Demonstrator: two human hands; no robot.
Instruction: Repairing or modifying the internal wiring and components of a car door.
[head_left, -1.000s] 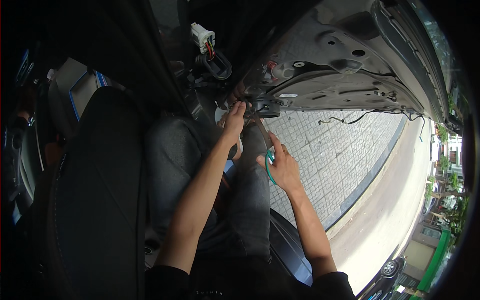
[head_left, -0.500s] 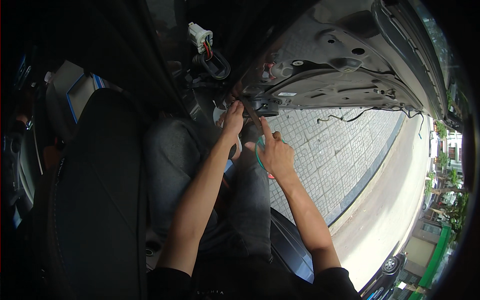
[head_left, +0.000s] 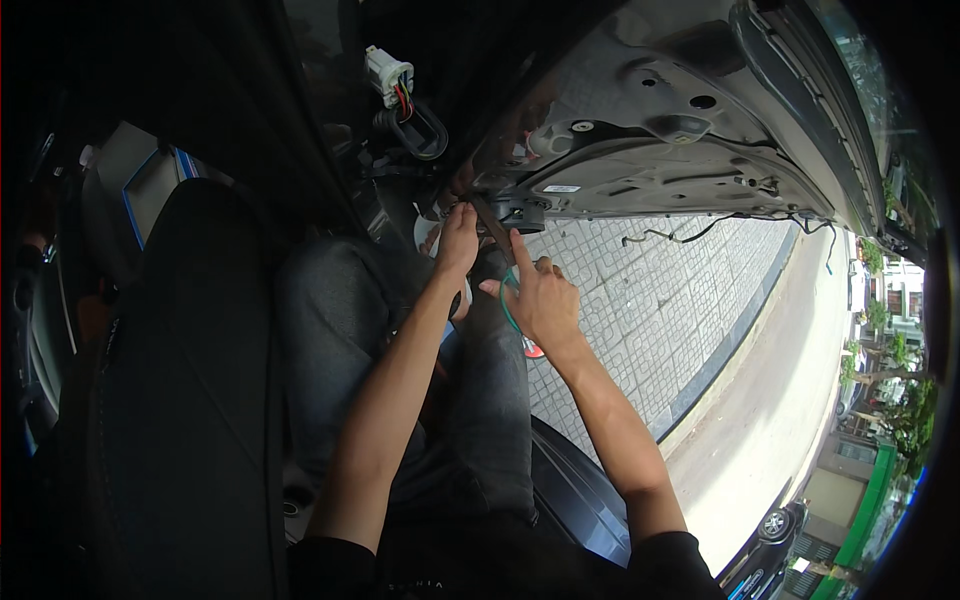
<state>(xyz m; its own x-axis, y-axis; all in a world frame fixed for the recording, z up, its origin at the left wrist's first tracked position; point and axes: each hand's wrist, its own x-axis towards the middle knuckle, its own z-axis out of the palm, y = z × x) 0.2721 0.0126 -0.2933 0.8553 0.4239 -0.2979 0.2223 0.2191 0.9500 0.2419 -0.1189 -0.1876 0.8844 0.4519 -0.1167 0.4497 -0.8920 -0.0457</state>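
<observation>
I sit in a car seat beside an open door with its trim off, so the bare grey metal inner panel point(head_left: 640, 150) shows. My left hand point(head_left: 458, 240) reaches up to a dark fitting point(head_left: 520, 212) at the panel's lower corner, fingertips bunched against it. Whether they grip anything is hidden. My right hand point(head_left: 538, 298) is just right of it, closed around a green-handled tool point(head_left: 508, 312). The tool's dark shaft point(head_left: 494, 228) slants up to the same fitting. The index finger points along the shaft.
A white connector with red wires point(head_left: 390, 75) and a black cable loop point(head_left: 425, 130) hang above my hands. Thin black wires point(head_left: 690, 232) dangle from the door's lower edge. A dark seat back point(head_left: 190, 400) is on my left, and paved ground point(head_left: 650, 320) lies below the door.
My right hand has risen toward the door and closed in beside my left hand, bringing the tool's shaft up to the fitting. My left hand has stayed at the fitting.
</observation>
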